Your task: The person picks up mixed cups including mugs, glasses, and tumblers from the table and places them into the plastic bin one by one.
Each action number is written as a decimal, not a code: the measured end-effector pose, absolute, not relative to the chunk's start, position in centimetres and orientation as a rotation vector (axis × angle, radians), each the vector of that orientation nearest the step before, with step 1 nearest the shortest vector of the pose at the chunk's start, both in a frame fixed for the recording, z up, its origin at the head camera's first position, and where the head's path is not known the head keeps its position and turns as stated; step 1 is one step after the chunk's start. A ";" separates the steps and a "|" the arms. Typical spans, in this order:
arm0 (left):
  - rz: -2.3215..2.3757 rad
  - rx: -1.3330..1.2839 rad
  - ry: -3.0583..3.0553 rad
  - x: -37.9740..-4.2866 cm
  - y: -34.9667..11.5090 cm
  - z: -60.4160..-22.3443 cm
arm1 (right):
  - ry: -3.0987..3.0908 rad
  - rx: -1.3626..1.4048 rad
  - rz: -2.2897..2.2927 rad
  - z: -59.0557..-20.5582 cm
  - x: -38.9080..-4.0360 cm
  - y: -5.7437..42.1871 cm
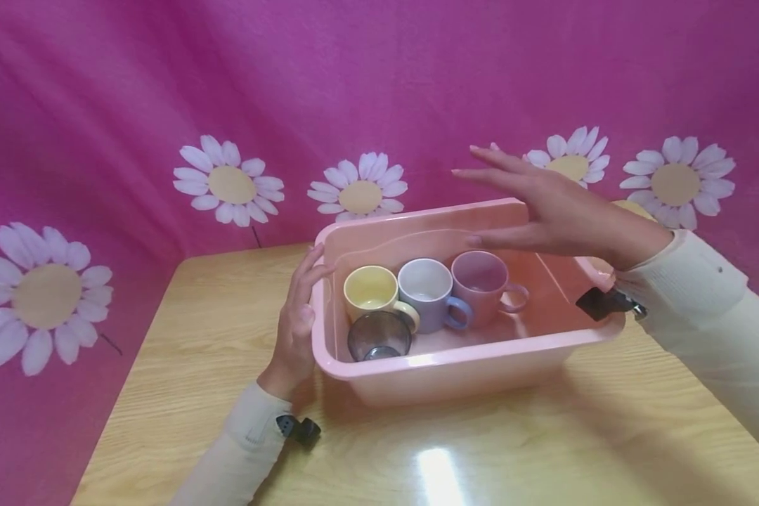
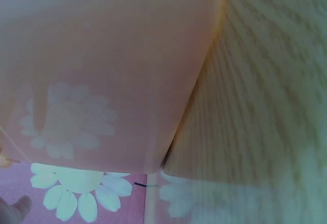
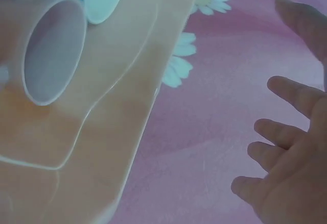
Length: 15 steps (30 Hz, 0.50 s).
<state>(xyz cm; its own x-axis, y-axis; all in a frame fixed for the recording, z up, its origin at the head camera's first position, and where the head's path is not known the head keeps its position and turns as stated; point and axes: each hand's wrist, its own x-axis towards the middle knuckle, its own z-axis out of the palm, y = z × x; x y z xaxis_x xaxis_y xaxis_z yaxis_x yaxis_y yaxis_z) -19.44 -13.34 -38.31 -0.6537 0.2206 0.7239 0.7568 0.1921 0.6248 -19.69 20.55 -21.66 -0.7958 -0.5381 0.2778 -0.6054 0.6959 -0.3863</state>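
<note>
A pink plastic tub (image 1: 474,355) stands on the table. My left hand (image 1: 296,327) rests against its left side, with fairly straight fingers reaching onto the rim. My right hand (image 1: 563,211) is spread above the tub's right half and holds nothing. Inside the tub, a yellow mug (image 1: 362,303), a blue mug with a white interior (image 1: 425,313) and a pink mug (image 1: 477,299) stand upright in a row, handles toward the right. A dark clear glass bowl (image 1: 378,341) sits in front of the yellow mug. In the right wrist view, the pink mug (image 3: 28,55) shows at upper left.
The light wooden table (image 1: 221,365) extends around the tub. Behind it hangs a magenta cloth (image 1: 417,77) printed with large white daisies. Part of a yellow object (image 1: 634,209) shows behind my right wrist, mostly hidden.
</note>
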 end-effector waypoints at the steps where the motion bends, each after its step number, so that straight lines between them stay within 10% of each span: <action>1: -1.474 -0.912 -1.989 -19.5 -13.3 -38.3 | -2.757 0.937 0.700 -21.5 -19.6 20.8; 15: -1.499 -0.908 -1.983 -19.3 -13.2 -38.2 | -2.736 0.836 0.647 -20.9 -18.6 23.8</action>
<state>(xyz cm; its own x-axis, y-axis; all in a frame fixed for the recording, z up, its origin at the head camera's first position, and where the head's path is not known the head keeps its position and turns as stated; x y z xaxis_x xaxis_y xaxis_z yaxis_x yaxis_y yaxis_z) -19.35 -13.17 -38.16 -0.6584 0.2139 0.7216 0.7526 0.1756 0.6346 -18.57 23.79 -20.93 -0.8176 -0.4803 0.3177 -0.5717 0.7431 -0.3478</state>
